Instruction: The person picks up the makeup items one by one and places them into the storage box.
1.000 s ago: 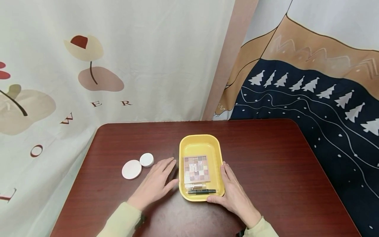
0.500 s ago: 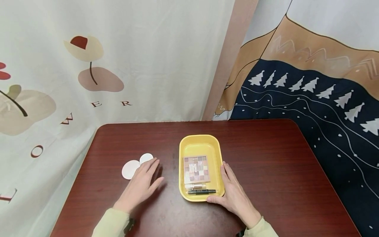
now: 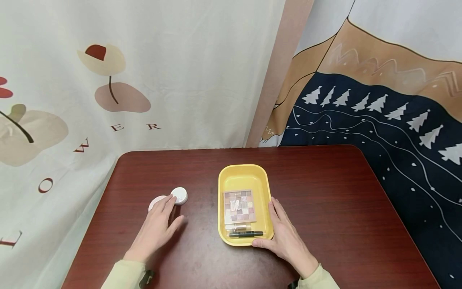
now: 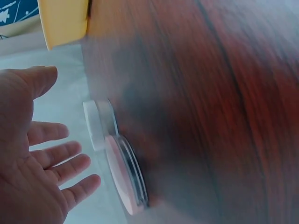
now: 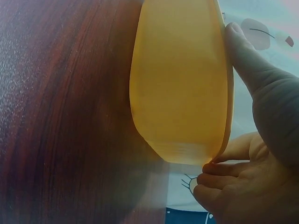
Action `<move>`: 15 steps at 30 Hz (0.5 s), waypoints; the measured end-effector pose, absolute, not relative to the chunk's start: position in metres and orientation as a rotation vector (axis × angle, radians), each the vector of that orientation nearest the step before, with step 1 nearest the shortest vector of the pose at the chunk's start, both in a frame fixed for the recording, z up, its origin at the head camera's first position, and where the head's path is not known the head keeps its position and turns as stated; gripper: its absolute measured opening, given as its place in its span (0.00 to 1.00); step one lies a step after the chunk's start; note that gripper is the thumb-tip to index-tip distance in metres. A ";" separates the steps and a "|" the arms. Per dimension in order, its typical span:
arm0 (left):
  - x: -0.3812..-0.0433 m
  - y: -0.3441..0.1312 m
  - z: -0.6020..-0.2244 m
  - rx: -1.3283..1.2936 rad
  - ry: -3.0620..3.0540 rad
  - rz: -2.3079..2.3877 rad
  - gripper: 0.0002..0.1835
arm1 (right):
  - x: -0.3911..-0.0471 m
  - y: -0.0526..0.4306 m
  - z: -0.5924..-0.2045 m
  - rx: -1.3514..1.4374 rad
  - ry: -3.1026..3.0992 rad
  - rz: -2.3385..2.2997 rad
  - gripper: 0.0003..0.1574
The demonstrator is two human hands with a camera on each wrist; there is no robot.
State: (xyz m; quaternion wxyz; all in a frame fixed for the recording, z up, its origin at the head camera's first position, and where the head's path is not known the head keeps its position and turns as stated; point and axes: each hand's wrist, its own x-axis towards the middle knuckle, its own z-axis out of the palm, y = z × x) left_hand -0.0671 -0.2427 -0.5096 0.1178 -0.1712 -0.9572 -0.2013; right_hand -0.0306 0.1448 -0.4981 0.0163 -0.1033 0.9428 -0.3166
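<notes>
My left hand (image 3: 154, 228) hovers over two round cosmetic containers, its fingers loosely spread with nothing in them. Beneath its fingertips is a flat pale pink compact (image 4: 123, 175), partly hidden in the head view. A smaller white-lidded jar (image 3: 179, 196) touches it. My right hand (image 3: 287, 237) holds the near right corner of a yellow tray (image 3: 243, 170), thumb at the near rim and fingers along the right side. Inside the tray lie an eyeshadow palette (image 3: 239, 206), a slim, shiny pale tube (image 3: 238, 227) and a black pen-like cosmetic (image 3: 246, 234).
The tray and containers stand on a dark reddish wooden table (image 3: 325, 192). A white printed curtain (image 3: 202, 80) hangs behind and to the left. To the right hangs a navy and tan cloth (image 3: 361, 120) with tree shapes.
My left hand has moved left, from beside the tray to above the compact, uncovering the white jar again. The right hand and the tray have stayed in place.
</notes>
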 end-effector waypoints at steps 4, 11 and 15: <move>-0.066 -0.250 -0.513 -0.476 -2.778 -0.563 0.34 | -0.031 0.145 -0.498 -0.317 2.926 -0.984 0.79; -0.065 -0.257 -0.517 -0.428 -2.795 -0.573 0.35 | -0.031 0.145 -0.499 -0.316 2.928 -0.982 0.79; -0.066 -0.260 -0.519 -0.391 -2.813 -0.603 0.35 | -0.031 0.145 -0.498 -0.315 2.924 -0.983 0.79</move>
